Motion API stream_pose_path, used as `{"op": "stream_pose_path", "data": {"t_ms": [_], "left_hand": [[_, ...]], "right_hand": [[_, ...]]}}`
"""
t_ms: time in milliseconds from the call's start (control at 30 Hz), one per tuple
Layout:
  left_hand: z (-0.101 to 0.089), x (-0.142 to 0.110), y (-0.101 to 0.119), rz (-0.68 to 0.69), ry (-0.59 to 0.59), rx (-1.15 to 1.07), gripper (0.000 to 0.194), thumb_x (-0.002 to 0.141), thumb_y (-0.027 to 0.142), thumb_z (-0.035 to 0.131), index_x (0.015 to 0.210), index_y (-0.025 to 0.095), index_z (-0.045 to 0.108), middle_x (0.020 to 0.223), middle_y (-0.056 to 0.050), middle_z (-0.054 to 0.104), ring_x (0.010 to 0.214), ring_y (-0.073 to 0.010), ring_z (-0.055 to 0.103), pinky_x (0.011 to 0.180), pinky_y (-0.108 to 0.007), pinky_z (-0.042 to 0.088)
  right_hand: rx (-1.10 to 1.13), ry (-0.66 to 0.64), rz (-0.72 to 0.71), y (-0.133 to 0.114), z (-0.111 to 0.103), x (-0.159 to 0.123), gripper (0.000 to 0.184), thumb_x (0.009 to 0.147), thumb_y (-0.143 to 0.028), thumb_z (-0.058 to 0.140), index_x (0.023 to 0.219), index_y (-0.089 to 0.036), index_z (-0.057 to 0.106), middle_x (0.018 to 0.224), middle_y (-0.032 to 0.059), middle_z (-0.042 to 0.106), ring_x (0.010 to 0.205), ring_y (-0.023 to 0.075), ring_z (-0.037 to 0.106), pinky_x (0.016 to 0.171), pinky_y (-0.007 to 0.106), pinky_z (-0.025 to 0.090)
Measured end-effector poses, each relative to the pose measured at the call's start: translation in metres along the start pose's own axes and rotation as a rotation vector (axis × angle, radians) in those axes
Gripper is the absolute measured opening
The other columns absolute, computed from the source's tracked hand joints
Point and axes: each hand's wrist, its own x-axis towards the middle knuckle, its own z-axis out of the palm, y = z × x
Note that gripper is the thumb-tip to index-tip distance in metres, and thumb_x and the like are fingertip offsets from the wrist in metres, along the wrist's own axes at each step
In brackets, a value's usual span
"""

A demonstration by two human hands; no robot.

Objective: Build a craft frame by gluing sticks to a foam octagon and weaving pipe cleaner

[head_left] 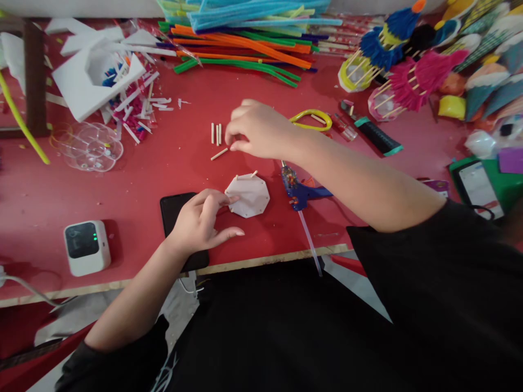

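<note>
At the left of the red surface (139,190), a clear tray (96,151) is set beyond a white device (86,247). Next, a phone (174,209) is partly covered by the left hand (200,219), which is held open, thumb spread, its index fingertip rested on the white octagon (251,198). The octagon, set between this hand and the glue gun (300,193), is best steadied lightly, clear of the pegs (254,174) at its rim. Beyond it, short sticks (212,133) are laid out. At the end of one slanted stick (219,154), the right hand (255,129) is curled; whether the stick is gripped cannot be told. It is best pinched near one end. Farther right, the gun's nozzle, possibly hot, should be kept off the forearm.
</note>
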Motion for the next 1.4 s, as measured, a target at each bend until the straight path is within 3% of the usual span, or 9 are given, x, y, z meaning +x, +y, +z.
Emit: {"op": "stream_pose_path", "data": {"t_ms": [167, 267, 333, 500, 700, 800, 900, 1167, 1400], "left_hand": [[-0.001, 0.0, 0.001, 0.0, -0.003, 0.009, 0.056, 0.086, 0.061, 0.07, 0.116, 0.017, 0.053, 0.103, -0.015, 0.076, 0.095, -0.028, 0.073, 0.077, -0.041, 0.064], [-0.002, 0.0, 0.001, -0.001, -0.012, 0.005, 0.055, 0.087, 0.061, 0.069, 0.117, 0.018, 0.052, 0.105, -0.014, 0.076, 0.097, -0.0281, 0.073, 0.078, -0.042, 0.064], [-0.001, 0.0, 0.001, -0.001, -0.015, 0.007, 0.055, 0.087, 0.062, 0.069, 0.118, 0.019, 0.052, 0.106, -0.014, 0.076, 0.095, -0.0277, 0.073, 0.078, -0.042, 0.064], [0.0, 0.0, -0.001, -0.003, -0.011, 0.006, 0.058, 0.087, 0.063, 0.068, 0.12, 0.017, 0.054, 0.105, -0.015, 0.076, 0.094, -0.0271, 0.073, 0.077, -0.04, 0.063], [-0.008, 0.0, 0.004, 0.082, 0.105, -0.047, 0.056, 0.087, 0.063, 0.067, 0.119, 0.018, 0.058, 0.098, -0.012, 0.076, 0.087, -0.0249, 0.071, 0.076, -0.04, 0.061], [-0.021, 0.014, 0.011, -0.068, 0.155, -0.034, 0.035, 0.092, 0.053, 0.066, 0.11, 0.022, 0.063, 0.096, -0.007, 0.075, 0.085, -0.0215, 0.07, 0.078, -0.037, 0.059], [-0.029, 0.04, 0.011, -0.272, 0.087, 0.044, 0.014, 0.095, 0.035, 0.066, 0.101, 0.022, 0.067, 0.093, -0.004, 0.075, 0.083, -0.0186, 0.07, 0.076, -0.032, 0.057], [-0.01, 0.091, -0.008, -0.166, -0.305, 0.087, 0.027, 0.093, 0.03, 0.061, 0.116, 0.019, 0.07, 0.115, -0.009, 0.074, 0.108, -0.0272, 0.069, 0.095, -0.042, 0.054], [0.003, 0.091, -0.007, -0.23, -0.328, 0.136, 0.02, 0.089, 0.018, 0.06, 0.101, 0.02, 0.076, 0.1, -0.005, 0.078, 0.094, -0.0246, 0.072, 0.077, -0.034, 0.053]], "right_hand": [[-0.118, -0.158, -0.098, -0.005, 0.024, 0.045, 0.015, 0.077, -0.029, 0.086, 0.071, -0.022, 0.074, 0.09, 0.002, 0.074, 0.105, 0.0202, 0.061, 0.077, 0.032, 0.047], [-0.109, -0.179, -0.11, -0.006, 0.026, 0.047, 0.022, 0.072, -0.018, 0.088, 0.064, -0.022, 0.068, 0.085, 0.0053, 0.074, 0.102, 0.0257, 0.062, 0.072, 0.036, 0.048], [-0.044, -0.18, -0.131, -0.003, 0.018, 0.041, 0.018, 0.08, -0.018, 0.082, 0.069, -0.023, 0.068, 0.087, 0.0053, 0.074, 0.1, 0.0252, 0.063, 0.073, 0.037, 0.048], [0.098, -0.055, -0.01, 0.007, -0.017, -0.001, 0.006, 0.095, -0.024, 0.065, 0.096, -0.029, 0.069, 0.088, 0.0011, 0.073, 0.085, 0.021, 0.065, 0.076, 0.038, 0.047], [0.116, 0.052, 0.047, 0.006, -0.045, -0.071, 0.013, 0.097, -0.033, 0.06, 0.094, -0.028, 0.073, 0.097, 0.0043, 0.073, 0.098, 0.0253, 0.064, 0.089, 0.043, 0.048], [0.138, 0.05, 0.04, -0.001, -0.041, -0.098, 0.022, 0.1, -0.027, 0.053, 0.097, -0.026, 0.075, 0.103, 0.005, 0.074, 0.1, 0.0242, 0.067, 0.091, 0.043, 0.049], [0.131, 0.071, 0.052, -0.012, -0.031, -0.112, 0.022, 0.1, -0.024, 0.053, 0.102, -0.023, 0.075, 0.104, 0.0055, 0.075, 0.099, 0.0227, 0.068, 0.088, 0.04, 0.051], [0.148, 0.104, 0.065, -0.025, -0.011, -0.118, 0.014, 0.095, -0.021, 0.063, 0.09, -0.021, 0.076, 0.088, 0.006, 0.075, 0.089, 0.0223, 0.067, 0.081, 0.037, 0.052], [0.132, 0.109, 0.073, -0.028, -0.007, -0.119, 0.024, 0.096, -0.013, 0.052, 0.102, -0.017, 0.075, 0.097, 0.0099, 0.075, 0.092, 0.0238, 0.066, 0.084, 0.039, 0.052]]}}
